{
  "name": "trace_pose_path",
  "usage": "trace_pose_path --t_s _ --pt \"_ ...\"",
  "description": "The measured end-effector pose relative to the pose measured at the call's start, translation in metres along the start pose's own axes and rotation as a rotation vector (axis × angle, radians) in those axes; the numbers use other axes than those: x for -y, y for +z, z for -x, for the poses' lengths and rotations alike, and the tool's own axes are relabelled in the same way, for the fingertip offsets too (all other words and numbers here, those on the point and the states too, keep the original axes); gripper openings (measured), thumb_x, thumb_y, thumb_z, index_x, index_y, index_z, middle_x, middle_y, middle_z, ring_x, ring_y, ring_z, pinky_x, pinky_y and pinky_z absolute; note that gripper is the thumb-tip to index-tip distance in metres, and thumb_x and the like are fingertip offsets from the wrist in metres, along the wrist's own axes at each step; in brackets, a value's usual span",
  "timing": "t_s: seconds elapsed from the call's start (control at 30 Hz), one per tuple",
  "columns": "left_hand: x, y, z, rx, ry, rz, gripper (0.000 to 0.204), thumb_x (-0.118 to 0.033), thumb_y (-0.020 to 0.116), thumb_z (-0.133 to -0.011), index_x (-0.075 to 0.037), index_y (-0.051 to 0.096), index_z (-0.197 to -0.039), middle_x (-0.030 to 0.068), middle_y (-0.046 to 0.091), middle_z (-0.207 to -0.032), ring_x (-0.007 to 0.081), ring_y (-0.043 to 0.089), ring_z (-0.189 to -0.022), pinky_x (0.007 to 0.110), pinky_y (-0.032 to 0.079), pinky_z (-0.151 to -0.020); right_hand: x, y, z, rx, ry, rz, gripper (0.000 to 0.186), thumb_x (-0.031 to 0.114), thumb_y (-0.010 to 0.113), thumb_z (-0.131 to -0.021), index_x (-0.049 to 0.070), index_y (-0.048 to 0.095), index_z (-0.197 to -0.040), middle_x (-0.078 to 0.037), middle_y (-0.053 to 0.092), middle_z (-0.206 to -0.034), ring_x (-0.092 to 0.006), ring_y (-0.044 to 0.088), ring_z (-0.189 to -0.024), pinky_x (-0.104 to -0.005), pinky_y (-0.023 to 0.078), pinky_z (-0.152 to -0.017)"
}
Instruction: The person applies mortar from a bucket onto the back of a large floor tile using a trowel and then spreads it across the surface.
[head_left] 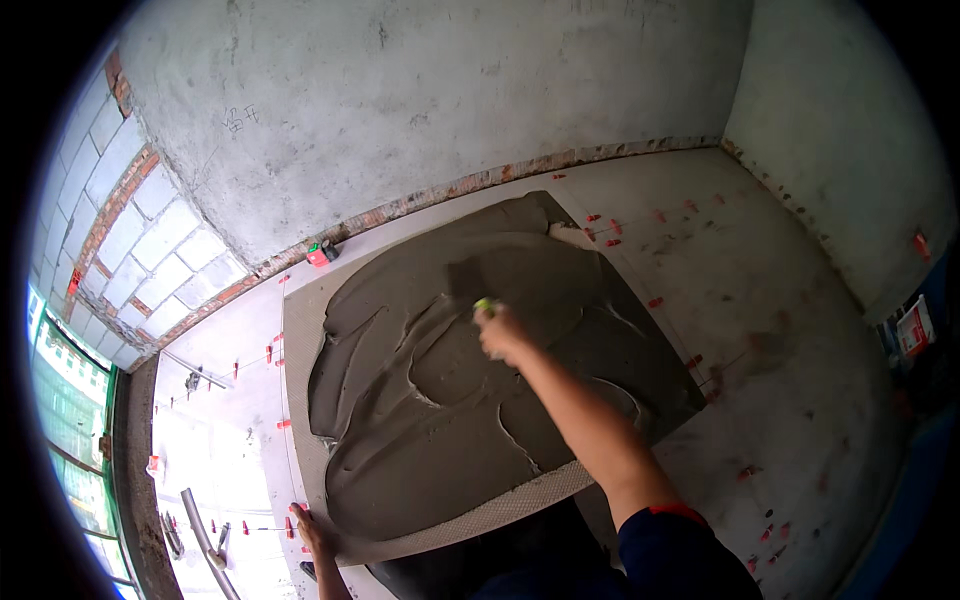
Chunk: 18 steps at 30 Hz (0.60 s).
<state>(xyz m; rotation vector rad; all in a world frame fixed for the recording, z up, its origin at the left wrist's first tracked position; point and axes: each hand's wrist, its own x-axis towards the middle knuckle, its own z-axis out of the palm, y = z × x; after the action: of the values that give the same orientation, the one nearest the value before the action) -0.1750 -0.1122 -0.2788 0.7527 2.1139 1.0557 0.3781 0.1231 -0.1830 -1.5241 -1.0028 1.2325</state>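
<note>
A large tile [520, 508] lies back side up, its textured back showing along the near and left margins. Grey mortar [420, 420] covers most of it in ridges and swirls. Above the tile's middle, my right hand [503, 335] is closed around the yellow-green handle of a trowel [466, 281]. Its dark blade is smeared by motion and lies over the mortar. At the tile's near left corner, my left hand [316, 538] grips the edge, with its fingers partly hidden.
Pale laid tiles with red levelling clips [614, 229] surround the work. A red-and-green tool [322, 253] sits by the rough wall [420, 90]. Left are a curved grey pipe [207, 540] and a window [75, 440]. A red-and-white package [914, 326] stands at far right.
</note>
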Motion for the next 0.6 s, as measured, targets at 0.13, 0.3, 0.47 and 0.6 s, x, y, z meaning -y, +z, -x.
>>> trace_pose_path --t_s 0.13,0.3,0.47,0.6 --pt "-0.034 0.019 0.034 -0.055 -0.015 -0.062 0.081 -0.066 0.032 -0.086 0.007 0.050 -0.117 0.0178 0.054 -0.109 0.0272 0.049 -0.098 0.036 0.037 -0.089 0.009 0.030 0.055 0.236 -0.201 0.438 0.034 0.032 0.049 -0.089 0.005 0.054 -0.109 -0.015 0.063 -0.073 -0.0265 0.061 -0.059 -0.0387 0.048 -0.056" --pt "-0.009 0.025 0.021 -0.242 0.177 -0.195 0.060 -0.044 0.025 -0.096 0.008 0.049 -0.112 0.0163 0.052 -0.082 0.0269 0.046 -0.071 0.038 0.039 -0.070 0.013 -0.052 0.016 0.018 -0.310 0.787 0.036 0.029 0.052 -0.086 0.000 0.055 -0.107 -0.023 0.063 -0.086 -0.0411 0.060 -0.081 -0.0481 0.048 -0.072" --pt "0.005 0.017 0.008 -0.149 0.293 -0.306 0.047 -0.034 0.025 -0.098 0.004 0.045 -0.116 0.0168 0.053 -0.082 0.0264 0.047 -0.070 0.038 0.039 -0.068 0.018 -0.141 -0.044 -0.377 -0.234 0.909 0.033 0.028 0.051 -0.086 0.002 0.057 -0.105 -0.024 0.062 -0.091 -0.0402 0.060 -0.082 -0.0478 0.049 -0.071" --pt "0.013 0.021 0.011 -0.340 0.531 -0.306 0.046 -0.036 0.027 -0.098 0.004 0.050 -0.093 0.0113 0.045 -0.067 0.0228 0.038 -0.060 0.038 0.036 -0.060 0.038 -0.159 -0.059 -0.410 -0.094 0.791 0.034 0.031 0.047 -0.088 0.003 0.058 -0.104 -0.023 0.062 -0.096 -0.0379 0.061 -0.084 -0.0452 0.050 -0.073"
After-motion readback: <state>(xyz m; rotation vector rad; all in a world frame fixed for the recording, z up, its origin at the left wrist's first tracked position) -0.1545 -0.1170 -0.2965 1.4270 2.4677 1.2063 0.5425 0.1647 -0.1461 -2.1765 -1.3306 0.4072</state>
